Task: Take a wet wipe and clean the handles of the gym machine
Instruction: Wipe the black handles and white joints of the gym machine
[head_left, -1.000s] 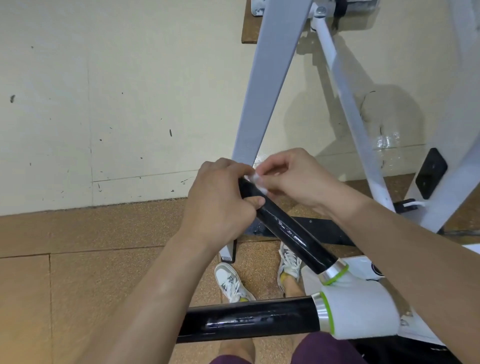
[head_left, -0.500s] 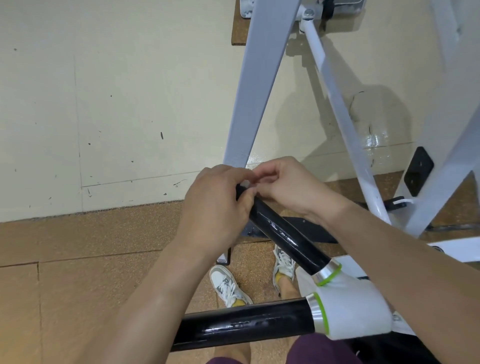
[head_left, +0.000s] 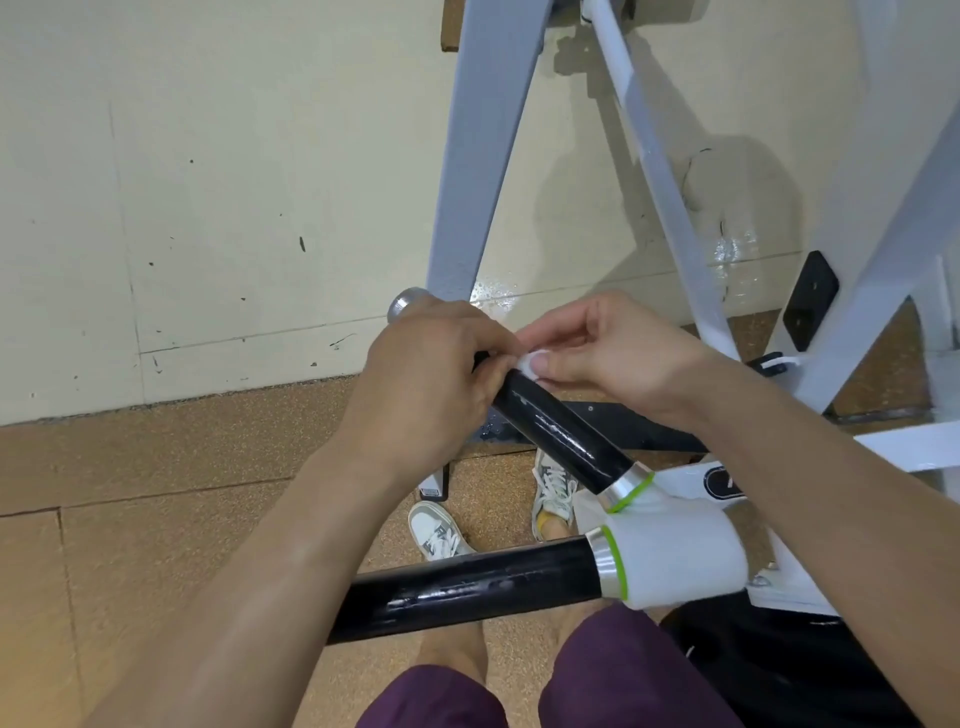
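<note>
Wet wipe is bunched into a small white wad, pinched between the thumb and fingertips of the right hand and pressed onto the upper handle. Only a little of it shows, and how it is folded cannot be told.

Left hand is closed round the same handle just beside the wad, fingers curled over the bar. Whether its thumb touches the wet wipe or merely lies next to it cannot be told. A silver end cap shows just beyond the knuckles, so this grip sits at the far end of the bar.

Judgement: the left hand steadies the bar while the right hand rubs, and the tight wad concentrates pressure on a narrow strip. Glossy streaks on the black surface below the right hand suggest moisture, though wear could look the same.

Lower handle lies well below both hands, close to the forearms, and neither hand touches it. Work appears to be in progress on the upper bar. The stretch under the left palm and the whole of the lower handle are likely outstanding.
</note>
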